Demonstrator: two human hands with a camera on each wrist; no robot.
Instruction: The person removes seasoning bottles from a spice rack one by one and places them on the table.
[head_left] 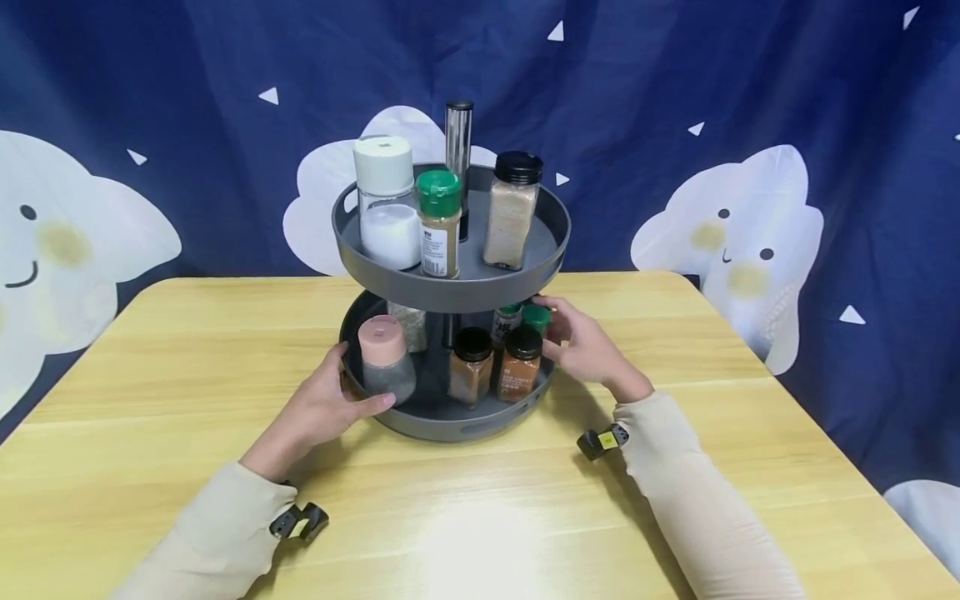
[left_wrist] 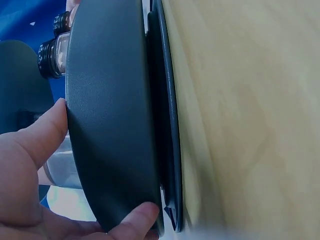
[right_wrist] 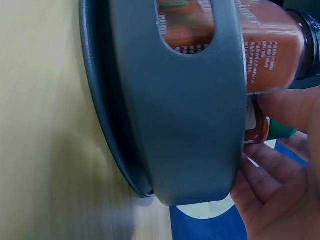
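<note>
A grey two-tier rack (head_left: 450, 292) stands on the table. At the left, my left hand (head_left: 322, 400) holds its lower tray (left_wrist: 110, 100), thumb on the rim and a finger against the outer wall. On that side stands a pink-capped shaker (head_left: 384, 350). My right hand (head_left: 588, 343) is at the tray's right side, thumb and fingers around a green-capped spice jar (right_wrist: 280, 130). Beside that hand is a black-capped jar of red-brown powder (head_left: 519, 371); a similar brown jar (head_left: 470, 375) stands left of it. Another green-capped jar (head_left: 507, 325) is partly hidden behind.
The upper tray (head_left: 450, 290) carries a white-capped shaker (head_left: 386, 200), a green-capped jar (head_left: 438, 221) and a black-capped jar (head_left: 512, 212). A metal post (head_left: 459, 137) rises through the trays. Behind the wooden table (head_left: 210, 350) hangs a blue curtain (head_left: 615, 83) with clouds.
</note>
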